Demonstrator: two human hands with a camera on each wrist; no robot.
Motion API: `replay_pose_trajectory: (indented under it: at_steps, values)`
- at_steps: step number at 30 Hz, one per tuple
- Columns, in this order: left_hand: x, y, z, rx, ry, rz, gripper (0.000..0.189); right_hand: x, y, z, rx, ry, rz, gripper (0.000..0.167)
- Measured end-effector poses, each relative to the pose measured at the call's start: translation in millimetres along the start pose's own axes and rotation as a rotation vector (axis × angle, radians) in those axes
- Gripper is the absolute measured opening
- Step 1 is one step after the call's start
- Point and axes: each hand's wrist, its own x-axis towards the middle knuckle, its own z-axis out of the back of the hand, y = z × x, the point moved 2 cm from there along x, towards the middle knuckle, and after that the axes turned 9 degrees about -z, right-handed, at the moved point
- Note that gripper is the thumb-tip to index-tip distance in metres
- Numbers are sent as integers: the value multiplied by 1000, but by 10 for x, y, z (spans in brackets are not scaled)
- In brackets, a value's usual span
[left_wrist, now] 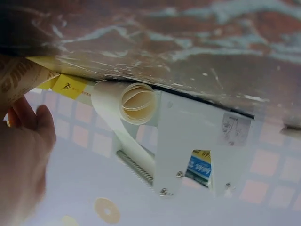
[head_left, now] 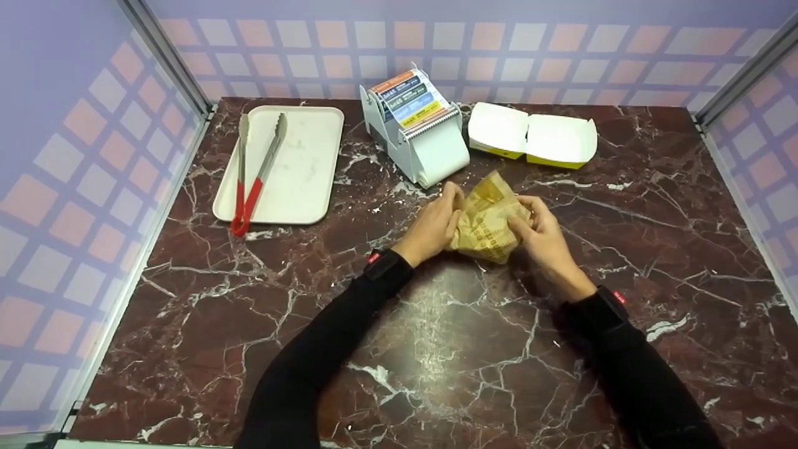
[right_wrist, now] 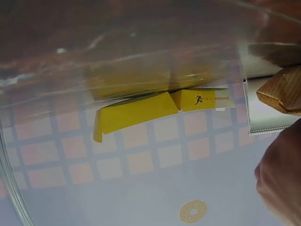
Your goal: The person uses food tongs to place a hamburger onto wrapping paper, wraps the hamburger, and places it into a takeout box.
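Observation:
A crumpled, printed brown paper wrapper (head_left: 489,234) lies on the table between the two hands, one pointed flap standing up at its far side. Whatever it may enclose is hidden. On its left side my left hand (head_left: 430,227) grips the paper with curled fingers. My right hand (head_left: 547,240) pinches the right edge between thumb and fingers. The left wrist view has a corner of the wrapper (left_wrist: 23,80) above the left fingers. In the right wrist view, a folded end of the wrapper (right_wrist: 284,92) appears above the right hand (right_wrist: 282,172).
Just beyond the wrapper stands a label dispenser (head_left: 399,134) with a white roll. An opened yellow-and-white carton (head_left: 561,138) is at the back right. Red-handled tongs (head_left: 249,209) lie across a white tray (head_left: 302,181) on the left. Patterned walls border the marbled table (head_left: 436,374).

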Motion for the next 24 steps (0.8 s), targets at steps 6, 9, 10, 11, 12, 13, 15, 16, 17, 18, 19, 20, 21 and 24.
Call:
replay_pose_trajectory:
  at_steps: [6,9,10,11,12,13,15,16,17,18,19,20,21,24]
  values:
    - [-65,-48,-102,149,-15,-56,54,15,26,-4,-84,-72,-11,43]
    - [-79,-55,-148,172,0,-60,45,15,27,22,-102,-146,-17,41]
    - [-82,-53,-164,179,13,-58,43,12,22,30,-111,-168,-20,39]
    - [-82,-50,-177,180,25,-57,43,10,19,37,-119,-188,-22,37]
    - [-78,-45,-188,187,39,-57,43,10,15,44,-132,-209,-22,36]
    - [-71,-41,-198,198,54,-57,44,11,13,46,-147,-226,-22,34]
    - [-51,-30,-211,216,82,-54,44,17,14,44,-190,-251,-15,33]
    - [-37,-28,-215,235,95,-60,44,21,14,42,-223,-266,-7,33]
    - [-21,-25,-213,227,102,-53,44,28,15,43,-261,-285,4,33]
    - [-3,-23,-210,218,109,-51,43,37,12,43,-295,-297,13,33]
    - [13,-25,-204,200,111,-45,41,44,8,40,-321,-304,18,33]
    - [27,-27,-196,179,111,-42,41,53,0,38,-343,-310,22,32]
    - [41,-30,-188,159,109,-40,41,61,-7,35,-356,-309,23,32]
    - [75,-33,-174,100,105,-25,42,81,-39,21,-369,-279,11,30]
